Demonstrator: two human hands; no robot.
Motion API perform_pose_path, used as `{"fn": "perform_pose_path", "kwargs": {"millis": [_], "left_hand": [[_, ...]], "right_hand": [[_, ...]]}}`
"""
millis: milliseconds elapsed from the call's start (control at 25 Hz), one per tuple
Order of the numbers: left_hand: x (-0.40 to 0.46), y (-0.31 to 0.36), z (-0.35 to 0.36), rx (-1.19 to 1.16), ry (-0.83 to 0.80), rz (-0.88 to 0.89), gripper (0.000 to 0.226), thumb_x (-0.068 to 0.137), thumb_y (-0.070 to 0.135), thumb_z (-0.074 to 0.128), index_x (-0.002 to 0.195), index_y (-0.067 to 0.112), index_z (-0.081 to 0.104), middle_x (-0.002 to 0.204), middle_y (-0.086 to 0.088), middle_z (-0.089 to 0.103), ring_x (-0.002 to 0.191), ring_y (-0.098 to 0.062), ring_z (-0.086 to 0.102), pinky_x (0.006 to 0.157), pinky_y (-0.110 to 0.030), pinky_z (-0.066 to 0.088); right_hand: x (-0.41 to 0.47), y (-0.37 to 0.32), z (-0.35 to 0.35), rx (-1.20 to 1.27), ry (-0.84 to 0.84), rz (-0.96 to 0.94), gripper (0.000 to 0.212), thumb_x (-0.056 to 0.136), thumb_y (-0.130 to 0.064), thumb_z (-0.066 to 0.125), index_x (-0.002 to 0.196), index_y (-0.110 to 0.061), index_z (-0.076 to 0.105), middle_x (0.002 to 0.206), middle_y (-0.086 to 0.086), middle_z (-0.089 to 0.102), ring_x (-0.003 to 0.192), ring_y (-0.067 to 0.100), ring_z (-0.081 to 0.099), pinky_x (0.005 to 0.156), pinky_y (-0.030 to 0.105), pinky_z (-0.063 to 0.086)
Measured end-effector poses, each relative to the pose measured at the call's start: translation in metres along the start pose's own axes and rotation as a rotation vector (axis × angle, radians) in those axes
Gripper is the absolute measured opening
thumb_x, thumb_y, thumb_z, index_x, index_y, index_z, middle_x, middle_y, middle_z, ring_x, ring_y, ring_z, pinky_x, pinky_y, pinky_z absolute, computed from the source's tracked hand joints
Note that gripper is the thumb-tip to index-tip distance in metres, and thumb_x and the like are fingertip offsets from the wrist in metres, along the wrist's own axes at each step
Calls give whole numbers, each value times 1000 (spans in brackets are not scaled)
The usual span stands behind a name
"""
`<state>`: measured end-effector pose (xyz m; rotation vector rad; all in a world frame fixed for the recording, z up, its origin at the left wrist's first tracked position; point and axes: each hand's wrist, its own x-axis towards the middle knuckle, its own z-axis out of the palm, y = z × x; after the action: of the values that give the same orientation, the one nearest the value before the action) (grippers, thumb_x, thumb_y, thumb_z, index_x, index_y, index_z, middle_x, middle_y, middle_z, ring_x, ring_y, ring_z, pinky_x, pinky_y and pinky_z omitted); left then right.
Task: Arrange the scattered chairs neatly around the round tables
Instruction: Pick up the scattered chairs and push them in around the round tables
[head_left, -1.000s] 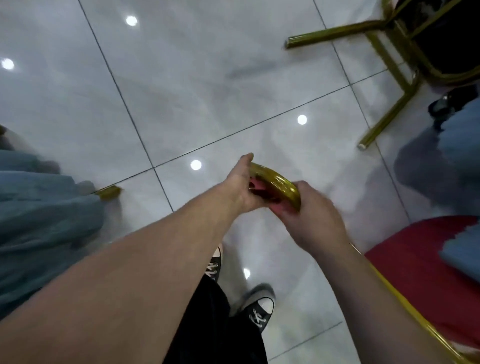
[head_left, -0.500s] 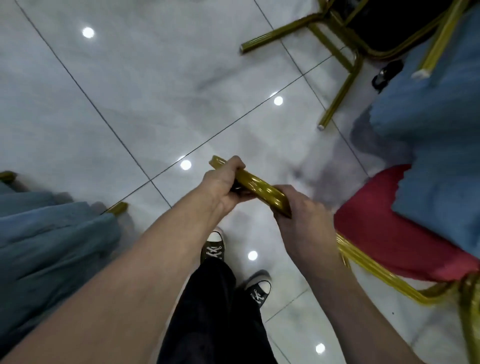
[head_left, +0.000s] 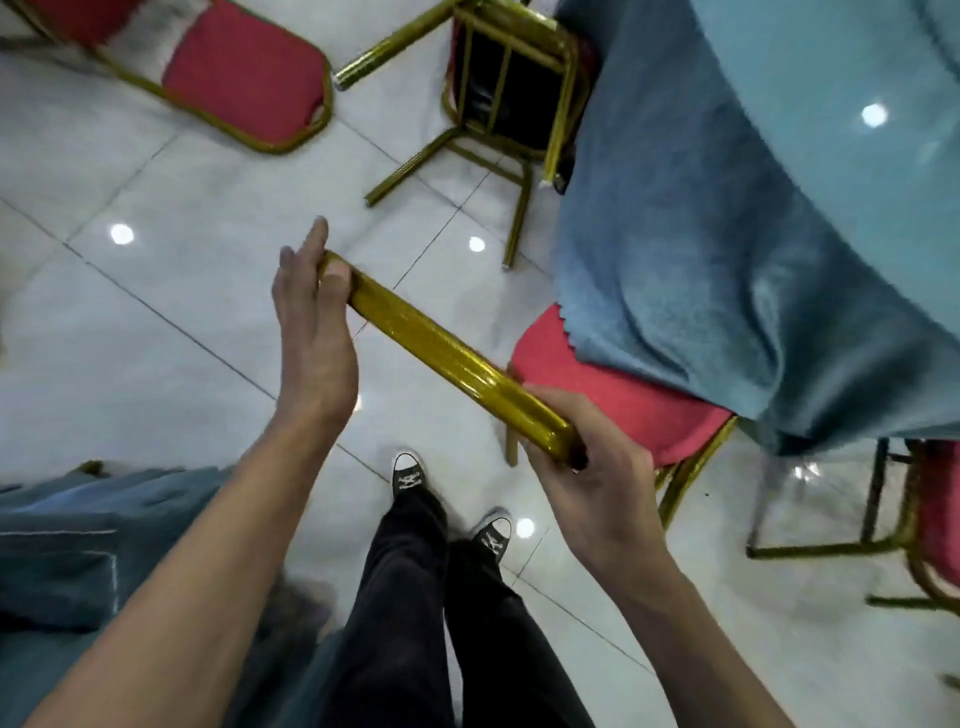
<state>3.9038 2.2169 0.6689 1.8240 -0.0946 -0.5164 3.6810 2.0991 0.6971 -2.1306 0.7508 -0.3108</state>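
Glossy pale tiled floor (head_left: 171, 332) all round, ceiling lights mirrored in it. Up ahead, a gold-framed chair (head_left: 511, 98) tipped over with legs splayed toward the camera, hard against the hanging blue tablecloth (head_left: 701, 270). Further left, another red-seated chair (head_left: 244, 78), well apart from the table. At far right, part of one more chair (head_left: 935, 525) beside the cloth's hem. Lower left, a heap of blue cloth (head_left: 67, 540), blurred. Black trousers and dark sneakers (head_left: 410, 475) straight below.

Held chair (head_left: 613, 400) right at the round table (head_left: 831, 130), red seat partly tucked under the draped cloth, gold top rail (head_left: 447, 358) running diagonally across mid-frame. Left hand (head_left: 311, 332) at the rail's upper end: fingers mostly straight and spread, thumb laid on top of the bar, palm alongside it. Right hand (head_left: 587, 467) at the lower end, fingers wrapped underneath and gripping the corner. Both forearms reaching forward from the bottom edge.
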Motion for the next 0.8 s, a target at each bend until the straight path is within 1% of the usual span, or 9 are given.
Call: {"fn": "perform_pose_path", "kwargs": {"millis": [40,120,240,360,480,560,600,680,800], "left_hand": [[-9,6,4,47,-37,51,66,88,69,32,149,45,38,159,8,28,149,-6,20,123,-44,20],[-30,14,10,154,-154,116,66,89,67,29,146,39,46,151,9,37,143,-3,29,122,-40,24],[-75,15,25,289,-329,236,57,93,71,30,137,41,51,151,5,32,146,-7,24,119,-46,30],[-119,20,38,436,-473,377,57,93,75,28,131,40,51,151,5,34,148,-13,20,118,-48,29],[-150,21,45,631,-693,588,58,93,72,31,138,38,47,142,7,40,151,-17,13,124,-49,14],[-162,20,55,727,-831,720,55,95,68,33,142,41,41,137,10,40,148,-16,20,125,-44,9],[-168,20,63,766,-888,778,52,96,65,33,143,42,39,133,11,40,143,-16,27,125,-43,11],[-184,21,80,826,-965,860,48,99,59,33,142,39,41,129,8,44,126,-18,37,120,-45,24],[-209,17,96,839,-984,973,44,100,52,36,141,36,42,125,4,49,113,-20,40,110,-45,33]], "right_hand": [[-19,3,-18,-3,15,20,54,82,-3,79,125,-31,63,108,-21,67,94,-1,64,81,18,51],[-55,11,-48,-16,22,88,53,84,-6,78,125,-34,61,110,-23,66,96,-4,63,82,14,50],[-107,22,-85,-54,39,187,53,84,-7,77,124,-37,60,104,-29,63,91,-8,59,79,4,42],[-149,26,-112,-159,100,340,50,81,-10,77,116,-40,58,93,-28,59,88,-5,57,70,5,41],[-183,19,-130,-335,162,420,48,76,-13,78,110,-40,58,89,-25,56,80,3,55,69,17,43],[-197,16,-135,-427,206,424,41,76,-18,80,108,-37,62,89,-23,60,81,6,57,75,31,47],[-205,16,-137,-472,231,443,36,78,-19,80,106,-35,64,89,-20,61,83,10,59,79,36,46],[-222,24,-142,-524,278,497,27,81,-16,77,101,-29,65,87,-16,60,87,16,59,84,41,40],[-254,37,-142,-523,363,587,24,84,-14,76,100,-26,62,89,-10,59,92,19,56,90,43,37]]}}
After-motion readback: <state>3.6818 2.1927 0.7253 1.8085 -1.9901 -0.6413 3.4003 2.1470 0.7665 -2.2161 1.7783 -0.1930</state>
